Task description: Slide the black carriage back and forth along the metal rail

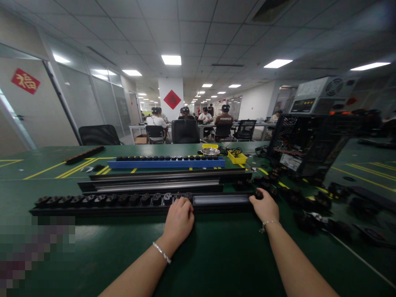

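Observation:
A long black rail (123, 211) lies crosswise on the green table, its left part filled with a row of black power socket modules (123, 199). To the right of that row, the rail's grey channel (221, 199) lies bare. My left hand (180, 215) is closed over the right end of the row, with curled fingers on the modules and rail; the fingertips are partly hidden. At the rail's right end, my right hand (266, 205) pinches a small black socket module (257, 193) between thumb and fingers.
Behind lie more black rails (154, 185) and a blue holder (167, 163) with a socket row. A yellow tray (237, 158) holds cables. Loose black parts (320, 198) lie right, near an open computer case (297, 144). People (225, 118) sit at far tables.

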A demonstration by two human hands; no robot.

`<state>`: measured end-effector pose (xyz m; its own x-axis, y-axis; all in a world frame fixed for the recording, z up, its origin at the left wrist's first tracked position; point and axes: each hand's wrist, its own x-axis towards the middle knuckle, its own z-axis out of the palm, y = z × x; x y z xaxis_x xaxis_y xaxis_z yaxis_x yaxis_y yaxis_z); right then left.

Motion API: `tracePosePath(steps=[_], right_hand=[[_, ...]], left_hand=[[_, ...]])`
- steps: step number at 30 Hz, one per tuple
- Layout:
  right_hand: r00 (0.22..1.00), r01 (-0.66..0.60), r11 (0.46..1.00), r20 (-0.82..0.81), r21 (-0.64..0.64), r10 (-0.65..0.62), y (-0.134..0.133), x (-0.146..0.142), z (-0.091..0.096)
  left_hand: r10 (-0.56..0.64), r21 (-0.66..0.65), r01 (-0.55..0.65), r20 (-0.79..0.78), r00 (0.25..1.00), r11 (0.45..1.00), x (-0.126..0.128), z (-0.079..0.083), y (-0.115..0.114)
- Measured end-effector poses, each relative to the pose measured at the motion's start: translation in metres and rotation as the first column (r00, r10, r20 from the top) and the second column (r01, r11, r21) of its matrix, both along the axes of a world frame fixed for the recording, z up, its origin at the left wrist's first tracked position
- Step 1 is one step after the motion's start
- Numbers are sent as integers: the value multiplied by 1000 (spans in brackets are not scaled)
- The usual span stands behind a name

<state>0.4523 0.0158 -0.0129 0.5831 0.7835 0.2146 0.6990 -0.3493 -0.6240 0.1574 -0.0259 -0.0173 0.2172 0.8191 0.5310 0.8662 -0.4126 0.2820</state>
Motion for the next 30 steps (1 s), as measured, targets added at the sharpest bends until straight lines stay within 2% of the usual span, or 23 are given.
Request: tracePosePath(steps=[13, 30], right_hand=[[999, 2, 997, -43, 75, 1, 2, 6, -2], [992, 114, 991, -61, 73, -109, 6, 39, -4]], left_hand=[[8, -14, -8, -17, 1000, 1000, 0, 0, 1], [-1, -7, 1, -1, 1000, 1000, 0, 0, 0]])
